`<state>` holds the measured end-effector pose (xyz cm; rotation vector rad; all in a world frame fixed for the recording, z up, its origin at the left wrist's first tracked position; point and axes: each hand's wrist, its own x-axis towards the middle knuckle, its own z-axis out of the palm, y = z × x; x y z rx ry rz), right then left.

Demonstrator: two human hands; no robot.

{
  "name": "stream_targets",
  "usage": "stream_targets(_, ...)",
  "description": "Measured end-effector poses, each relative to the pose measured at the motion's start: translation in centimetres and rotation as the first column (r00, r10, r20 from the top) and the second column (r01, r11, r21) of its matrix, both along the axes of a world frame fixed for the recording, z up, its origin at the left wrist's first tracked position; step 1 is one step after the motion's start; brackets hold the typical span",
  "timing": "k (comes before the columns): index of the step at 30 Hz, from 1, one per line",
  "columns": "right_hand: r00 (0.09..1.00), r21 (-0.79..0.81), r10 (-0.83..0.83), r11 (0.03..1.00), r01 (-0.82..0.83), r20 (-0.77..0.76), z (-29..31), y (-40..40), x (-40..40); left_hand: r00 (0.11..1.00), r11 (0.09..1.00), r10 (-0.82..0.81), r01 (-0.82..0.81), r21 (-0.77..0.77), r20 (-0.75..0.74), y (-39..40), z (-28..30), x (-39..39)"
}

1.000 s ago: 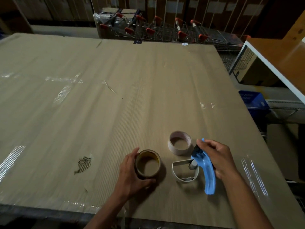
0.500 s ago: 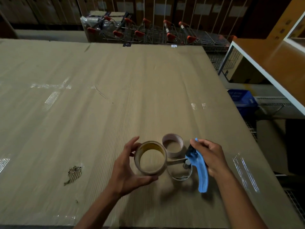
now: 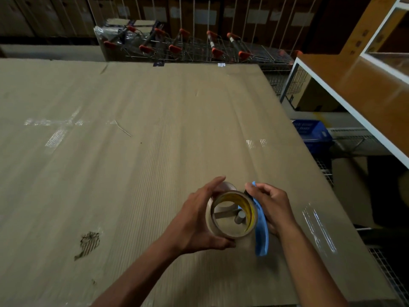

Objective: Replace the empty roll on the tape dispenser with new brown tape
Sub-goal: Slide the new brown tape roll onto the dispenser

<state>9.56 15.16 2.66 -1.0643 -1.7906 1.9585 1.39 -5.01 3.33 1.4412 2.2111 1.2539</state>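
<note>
While the left hand (image 3: pixel 194 220) grips the brown tape roll (image 3: pixel 231 214) round its outer wall, fingers curled under & thumb over the far side, the right hand (image 3: pixel 273 207) is closed on the blue tape dispenser (image 3: pixel 261 231) just behind it. Roll is held above the cardboard-covered table (image 3: pixel 132 151), its hole lined up w/ the grey spindle (image 3: pixel 240 217), which shows thru the core. Step in hand looks like seating the roll: prob best to keep it square to the spindle, push straight on till it sits flush, & check the tape unwinds toward the cutter end. Empty roll (image 3: pixel 228 186) is mostly hidden behind the left fingers; only a pale rim shows. Cutter & dispenser frame are blocked by roll & hand, so can't tell the loose tape end's direction.
</note>
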Motion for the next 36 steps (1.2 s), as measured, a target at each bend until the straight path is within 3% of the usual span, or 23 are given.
stream_targets(17,0.998,0.040,-0.043,0.998,0.046,-0.053,0.1,0.2,0.4,0.996,0.989,-0.006,-0.007,0.147,0.090,-0.1,-1.6,0.8)
stream_targets(21,0.997,0.109,-0.030,0.993,0.038,-0.068,0.9,0.1,0.5,0.994,0.994,-0.024,0.012,0.110,0.106,0.2,-1.6,0.7)
stream_targets(30,0.993,-0.026,-0.013,1.000,0.010,-0.115,1.8,0.2,0.6,0.992,0.989,-0.048,0.031,0.148,0.114,0.5,-1.6,0.0)
stream_targets(33,0.991,-0.110,-0.032,0.994,0.018,-0.127,2.0,0.1,0.8,0.972,0.978,-0.022,-0.027,0.206,0.232,0.6,-1.8,0.5)
stream_targets(36,0.989,-0.152,-0.017,0.988,-0.006,-0.147,2.1,0.3,0.9,0.871,0.971,-0.017,-0.102,0.216,0.491,0.7,-2.8,0.7)
